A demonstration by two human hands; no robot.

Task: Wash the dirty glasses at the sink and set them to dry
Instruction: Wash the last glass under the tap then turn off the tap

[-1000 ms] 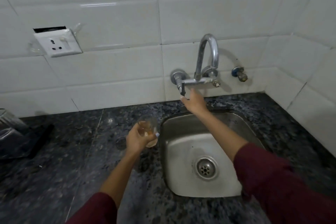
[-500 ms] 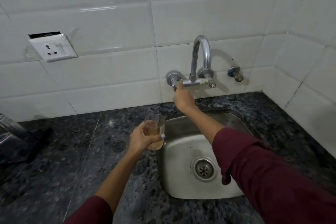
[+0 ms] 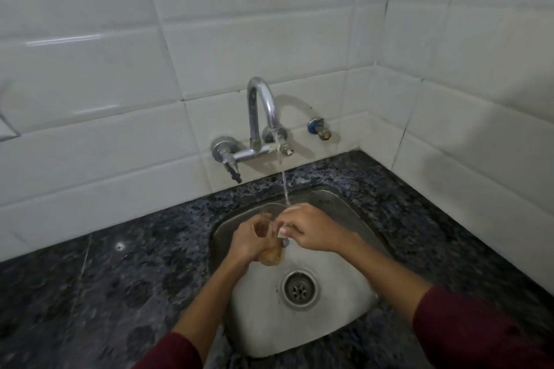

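A clear drinking glass [image 3: 271, 255] with brownish residue is held over the steel sink [image 3: 338, 302]. My left hand [image 3: 247, 241] grips it around the side. My right hand [image 3: 311, 231] pinches the glass at its rim, fingers curled there. A thin stream of water [image 3: 284, 186] runs from the chrome wall tap [image 3: 260, 117] down to the glass rim and my right fingers. Much of the glass is hidden by both hands.
Dark speckled granite counter [image 3: 105, 287] surrounds the sink. White tiled walls meet in a corner at the right. A small valve [image 3: 320, 129] sticks out of the wall right of the tap. The drain [image 3: 299, 289] lies below the hands.
My right hand left the tap lever and came down to the glass. My left hand carried the glass from over the counter into the sink. Water now runs.
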